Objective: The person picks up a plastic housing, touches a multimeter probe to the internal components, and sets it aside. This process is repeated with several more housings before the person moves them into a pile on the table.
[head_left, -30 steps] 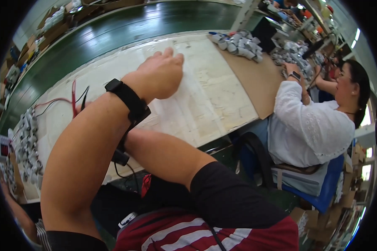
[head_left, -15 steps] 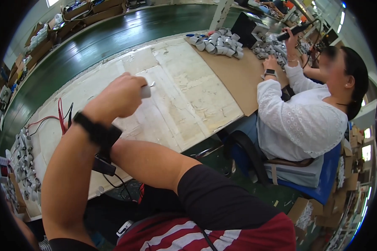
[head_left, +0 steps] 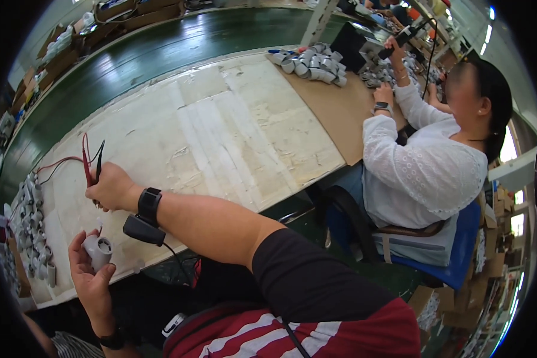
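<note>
My left hand (head_left: 89,277) is closed around a short whitish-grey plastic cylinder (head_left: 99,253) at the lower left, beside the table's near edge. The cylinder's open end faces up and right, with darker parts inside. Just beyond it, my right hand (head_left: 114,188) is closed on a pair of test probes (head_left: 89,170), one red and one black, held upright with their leads trailing left. The probe tips point down toward the cylinder; whether they touch anything I cannot tell. A black band (head_left: 149,204) circles my right wrist, and a small black box (head_left: 143,230) with a cable sits beside it.
Many similar grey parts (head_left: 33,238) lie at the table's left end. Another heap (head_left: 310,64) rests on brown cardboard (head_left: 322,107) at the far right. A co-worker in white (head_left: 417,161) sits at right, holding a black tool. A green conveyor belt (head_left: 161,45) runs behind the pale tabletop (head_left: 232,137).
My left arm has drawn back from over the middle of the table to the lower left, a grey cylinder in hand. This uncovers my right hand with the probes. The co-worker's raised tool has shifted left.
</note>
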`<state>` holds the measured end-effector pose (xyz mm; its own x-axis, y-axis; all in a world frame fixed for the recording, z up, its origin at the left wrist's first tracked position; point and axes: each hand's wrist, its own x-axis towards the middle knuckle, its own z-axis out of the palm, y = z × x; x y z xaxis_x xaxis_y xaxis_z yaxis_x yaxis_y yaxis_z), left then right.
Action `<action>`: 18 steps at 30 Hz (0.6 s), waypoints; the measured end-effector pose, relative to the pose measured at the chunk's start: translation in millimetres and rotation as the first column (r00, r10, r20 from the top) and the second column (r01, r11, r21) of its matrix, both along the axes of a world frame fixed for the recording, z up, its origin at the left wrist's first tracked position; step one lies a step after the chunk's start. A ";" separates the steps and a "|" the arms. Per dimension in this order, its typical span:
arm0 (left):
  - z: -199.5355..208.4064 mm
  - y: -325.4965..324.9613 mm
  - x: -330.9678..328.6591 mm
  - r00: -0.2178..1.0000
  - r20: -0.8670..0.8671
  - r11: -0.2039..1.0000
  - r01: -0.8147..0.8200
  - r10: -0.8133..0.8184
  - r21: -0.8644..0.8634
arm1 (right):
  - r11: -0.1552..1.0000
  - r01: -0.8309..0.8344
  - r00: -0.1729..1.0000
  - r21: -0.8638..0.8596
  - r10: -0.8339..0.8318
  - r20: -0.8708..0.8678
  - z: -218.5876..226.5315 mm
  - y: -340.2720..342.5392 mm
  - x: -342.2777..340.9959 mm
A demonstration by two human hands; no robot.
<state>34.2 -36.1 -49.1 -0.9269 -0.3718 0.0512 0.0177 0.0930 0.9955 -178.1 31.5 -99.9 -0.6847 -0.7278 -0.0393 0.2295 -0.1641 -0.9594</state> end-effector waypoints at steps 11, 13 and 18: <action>-28.4 -39.7 3.1 0.958 0.092 0.910 -0.225 0.272 -0.348 | 0.993 0.057 0.998 0.105 -0.053 -0.041 -4.3 4.1 -5.7; -31.1 -42.1 -3.0 0.963 0.060 0.854 -0.203 0.262 -0.480 | 0.994 0.003 0.999 0.110 0.003 -0.053 -4.2 6.4 -9.2; -28.1 -37.8 -3.5 0.954 0.077 0.922 -0.256 0.289 -0.289 | 0.991 -0.128 0.992 0.048 0.129 -0.014 8.7 3.5 3.1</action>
